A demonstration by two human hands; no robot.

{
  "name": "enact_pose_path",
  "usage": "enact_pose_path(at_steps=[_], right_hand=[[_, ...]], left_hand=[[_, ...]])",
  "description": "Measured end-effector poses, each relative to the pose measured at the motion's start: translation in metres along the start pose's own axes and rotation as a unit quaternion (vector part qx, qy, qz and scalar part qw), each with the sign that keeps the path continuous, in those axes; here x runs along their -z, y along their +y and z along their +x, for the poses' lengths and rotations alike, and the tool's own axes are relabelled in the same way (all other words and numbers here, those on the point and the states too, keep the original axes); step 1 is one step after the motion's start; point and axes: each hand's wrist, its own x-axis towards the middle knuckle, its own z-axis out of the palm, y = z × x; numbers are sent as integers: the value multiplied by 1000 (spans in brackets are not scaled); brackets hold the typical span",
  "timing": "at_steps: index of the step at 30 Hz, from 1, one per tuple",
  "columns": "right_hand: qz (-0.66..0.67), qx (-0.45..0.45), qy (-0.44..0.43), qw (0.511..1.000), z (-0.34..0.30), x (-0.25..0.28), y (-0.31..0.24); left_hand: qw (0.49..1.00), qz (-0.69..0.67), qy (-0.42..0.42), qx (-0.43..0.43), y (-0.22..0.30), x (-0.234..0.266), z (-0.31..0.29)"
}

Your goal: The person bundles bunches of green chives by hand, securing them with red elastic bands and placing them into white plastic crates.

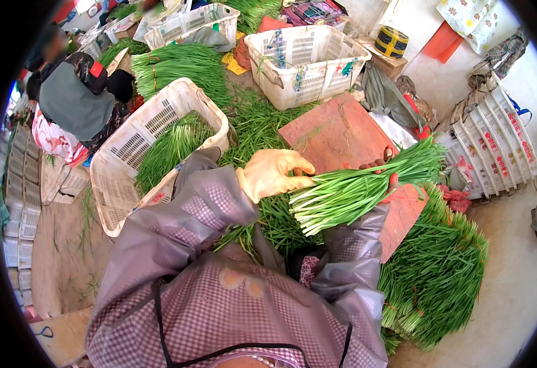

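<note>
My right hand (384, 167), bare, is closed around a bunch of green chives (357, 190), its fingers partly hidden by the leaves. The pale stem ends point left and the leafy tips point right. At the upper edge of those stem ends is my left hand (274, 175) in a yellow-orange rubber glove, its thumb and fingers curved and apart. I see nothing held between them. Below the bunch and behind it lie loose chives (253, 132). A reddish board (342, 135) lies just beyond my hands.
On my left stands a white crate (118, 162) with chives inside; another white crate (308, 58) stands ahead. Tied bundles (437, 270) are heaped at my right, beside a tilted crate (495, 144). A person (78, 98) sits bent over at far left.
</note>
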Motion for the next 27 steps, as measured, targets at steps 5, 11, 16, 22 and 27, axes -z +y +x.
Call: enact_pose_path(at_steps=[5,11,16,22,27], right_hand=[[-45,-5,76,996,-9,11,1],[-42,9,76,996,-15,36,-6],[-23,-5,89,996,-12,37,-6],[9,-39,151,988,-11,42,-8],[5,-75,251,965,2,-3,28]], left_hand=[[992,88,47,-83,-7,-10,-1],[995,68,23,-68,-1,0,-6],[994,-8,-96,57,-5,10,-15],[959,-268,-53,76,-40,25,-17],[902,-394,-144,104,-48,29,-6]])
